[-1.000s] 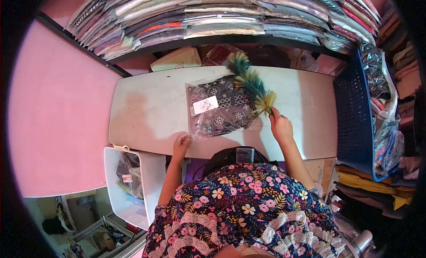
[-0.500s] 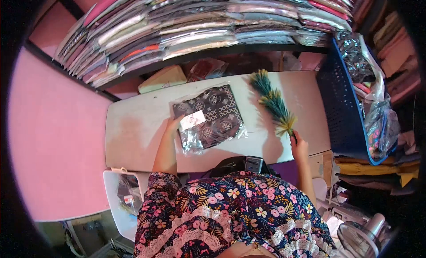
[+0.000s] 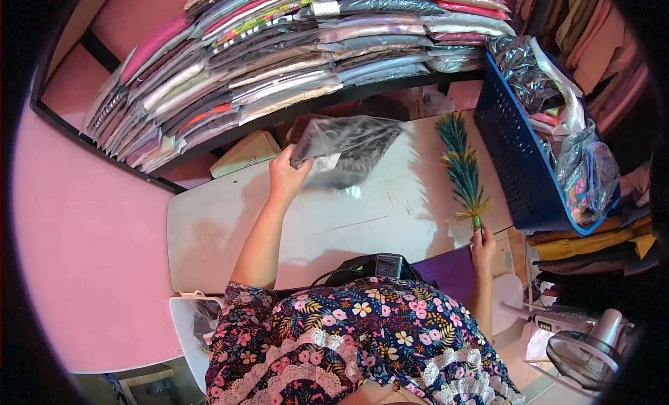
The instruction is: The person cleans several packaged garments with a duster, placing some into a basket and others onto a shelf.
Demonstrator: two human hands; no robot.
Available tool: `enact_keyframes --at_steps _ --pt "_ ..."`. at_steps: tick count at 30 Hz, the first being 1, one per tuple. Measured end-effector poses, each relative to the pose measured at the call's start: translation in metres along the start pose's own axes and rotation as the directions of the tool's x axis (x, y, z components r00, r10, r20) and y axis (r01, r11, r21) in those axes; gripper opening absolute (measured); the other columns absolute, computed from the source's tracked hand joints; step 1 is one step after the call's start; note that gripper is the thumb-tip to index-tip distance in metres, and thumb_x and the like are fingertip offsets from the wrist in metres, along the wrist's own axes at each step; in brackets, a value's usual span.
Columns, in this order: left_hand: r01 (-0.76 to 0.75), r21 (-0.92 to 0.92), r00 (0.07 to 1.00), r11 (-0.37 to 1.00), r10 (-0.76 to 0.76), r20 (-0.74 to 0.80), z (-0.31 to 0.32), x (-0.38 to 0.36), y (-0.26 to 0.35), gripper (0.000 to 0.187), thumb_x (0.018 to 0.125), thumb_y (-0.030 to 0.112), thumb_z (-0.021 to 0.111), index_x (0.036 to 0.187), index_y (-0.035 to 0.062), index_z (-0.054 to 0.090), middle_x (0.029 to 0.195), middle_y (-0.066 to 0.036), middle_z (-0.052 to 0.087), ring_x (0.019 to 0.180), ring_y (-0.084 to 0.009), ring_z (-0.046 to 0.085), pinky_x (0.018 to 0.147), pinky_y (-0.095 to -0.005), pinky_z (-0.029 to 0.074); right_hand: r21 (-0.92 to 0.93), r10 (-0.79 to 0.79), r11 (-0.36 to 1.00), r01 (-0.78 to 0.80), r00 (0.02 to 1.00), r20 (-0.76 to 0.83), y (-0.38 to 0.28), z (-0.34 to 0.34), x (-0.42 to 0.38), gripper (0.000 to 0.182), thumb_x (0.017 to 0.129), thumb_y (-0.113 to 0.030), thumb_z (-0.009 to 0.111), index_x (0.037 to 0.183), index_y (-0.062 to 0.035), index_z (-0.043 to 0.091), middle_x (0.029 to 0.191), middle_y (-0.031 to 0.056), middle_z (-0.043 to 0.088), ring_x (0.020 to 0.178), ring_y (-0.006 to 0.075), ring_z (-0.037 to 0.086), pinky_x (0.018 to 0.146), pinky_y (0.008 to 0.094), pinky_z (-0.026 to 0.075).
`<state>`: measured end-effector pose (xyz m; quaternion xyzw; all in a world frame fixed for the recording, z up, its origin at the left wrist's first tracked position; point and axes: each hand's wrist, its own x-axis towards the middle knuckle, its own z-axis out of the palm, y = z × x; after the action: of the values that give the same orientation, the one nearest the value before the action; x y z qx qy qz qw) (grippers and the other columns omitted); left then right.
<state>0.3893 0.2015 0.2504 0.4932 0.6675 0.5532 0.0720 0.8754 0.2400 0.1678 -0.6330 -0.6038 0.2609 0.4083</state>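
My left hand (image 3: 289,173) is closed on the near left edge of a clear plastic bag of folded dark patterned cloth (image 3: 352,150). The bag is tilted above the white table (image 3: 334,231) and blurred by motion, with a pale label on its left part. At the right, my right hand (image 3: 481,250) grips the handle of a duster (image 3: 461,168) with green and yellow bristles. The duster points away from me over the table's right side, beside the blue basket.
Behind the table, a dark shelf (image 3: 334,95) carries stacks of bagged folded cloth (image 3: 279,56). A tall blue basket (image 3: 516,147) of plastic-wrapped goods stands at the right. A white bin (image 3: 188,335) is at lower left, and a fan (image 3: 582,360) at lower right.
My left hand has lifted the bagged cloth off the table, tilting it and moving it toward the shelf. My right hand and the duster have shifted slightly right and nearer to me.
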Motion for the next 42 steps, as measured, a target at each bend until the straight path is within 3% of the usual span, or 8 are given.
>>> enact_keyframes --at_steps 5,11,14,22,29,33,39,42 --pt "-0.489 -0.141 0.871 0.861 0.491 -0.027 -0.010 -0.001 0.005 0.015 0.070 0.002 0.061 0.083 0.0073 0.064 0.092 -0.007 0.069 0.101 -0.0221 0.062 0.094 -0.0363 0.042 0.090 -0.009 0.996 0.012 1.000 -0.026 -0.031 0.001 0.011 0.030 0.091 -0.014 0.053 0.119 -0.0028 0.056 0.073 0.0040 0.058 0.064 0.0083 0.054 0.058 0.0240 0.042" --pt "-0.023 -0.173 0.990 0.985 -0.002 -0.142 0.003 -0.097 -0.122 0.025 0.088 0.004 0.044 0.106 0.0064 0.061 0.129 -0.012 0.050 0.124 -0.0255 0.043 0.103 -0.0356 0.032 0.161 0.028 0.986 -0.033 0.999 0.032 -0.041 0.016 -0.003 0.036 0.090 -0.012 0.055 0.125 -0.0070 0.049 0.077 0.0043 0.059 0.068 0.0087 0.055 0.059 0.0240 0.043" --pt "0.774 -0.513 0.567 0.370 -0.767 0.302 0.007 -0.165 -0.193 0.043 0.094 0.021 0.050 0.133 0.0040 0.039 0.134 -0.013 0.044 0.116 -0.0224 0.050 0.098 -0.0374 0.037 0.140 -0.089 0.988 0.070 0.987 0.131 -0.026 0.036 -0.008 0.037 0.088 -0.011 0.058 0.124 -0.0100 0.049 0.077 0.0063 0.061 0.069 0.0117 0.059 0.064 0.0262 0.047" --pt "0.847 -0.379 0.498 0.373 -0.806 0.319 0.024 -0.174 -0.183 0.027 0.089 0.017 0.060 0.111 0.0015 0.057 0.101 -0.006 0.062 0.095 -0.0151 0.059 0.082 -0.0278 0.047 0.007 -0.369 0.879 0.476 0.672 0.642 -0.041 0.092 -0.016 0.037 0.081 -0.012 0.064 0.117 -0.0114 0.054 0.086 0.0187 0.065 0.081 0.0394 0.062 0.069 0.0428 0.049" --pt "0.812 -0.498 0.515 0.306 -0.777 0.362 0.023 -0.202 -0.171 0.019 0.087 0.010 0.061 0.104 0.0012 0.059 0.095 -0.006 0.063 0.083 -0.0137 0.061 0.074 -0.0224 0.050 -0.032 -0.243 0.949 0.313 0.794 0.557 -0.034 0.124 -0.002 0.033 0.083 -0.010 0.059 0.115 -0.0097 0.055 0.093 0.0202 0.064 0.082 0.0385 0.062 0.071 0.0413 0.050" --pt "0.820 -0.372 0.520 0.435 -0.838 0.166 0.021 -0.200 -0.182 0.019 0.086 0.005 0.061 0.105 0.0008 0.058 0.093 -0.006 0.063 0.083 -0.0146 0.061 0.076 -0.0244 0.052 0.007 -0.332 0.805 0.593 0.440 0.834 -0.050 0.115 -0.004 0.034 0.083 -0.014 0.060 0.116 -0.0111 0.055 0.101 0.0174 0.063 0.085 0.0379 0.061 0.073 0.0413 0.050" --pt "0.720 -0.548 0.543 0.426 -0.837 0.063 -0.002 -0.212 -0.177 0.028 0.082 -0.007 0.055 0.109 0.0008 0.056 0.102 -0.008 0.060 0.081 -0.0148 0.061 0.066 -0.0223 0.050 -0.132 -0.152 0.920 0.368 0.649 0.746 -0.061 0.136 -0.008 0.034 0.084 -0.014 0.059 0.118 -0.0130 0.055 0.100 0.0166 0.064 0.084 0.0364 0.062 0.073 0.0420 0.050" --pt "0.745 -0.468 0.533 0.475 -0.846 -0.009 -0.013 -0.228 -0.179 0.027 0.082 -0.009 0.052 0.107 0.0021 0.057 0.102 -0.005 0.060 0.084 -0.0128 0.060 0.065 -0.0215 0.048 0.103 -0.347 0.780 0.617 0.289 0.892 -0.055 0.137 -0.012 0.035 0.084 -0.017 0.060 0.118 -0.0138 0.055 0.101 0.0152 0.064 0.086 0.0360 0.061 0.075 0.0423 0.050"
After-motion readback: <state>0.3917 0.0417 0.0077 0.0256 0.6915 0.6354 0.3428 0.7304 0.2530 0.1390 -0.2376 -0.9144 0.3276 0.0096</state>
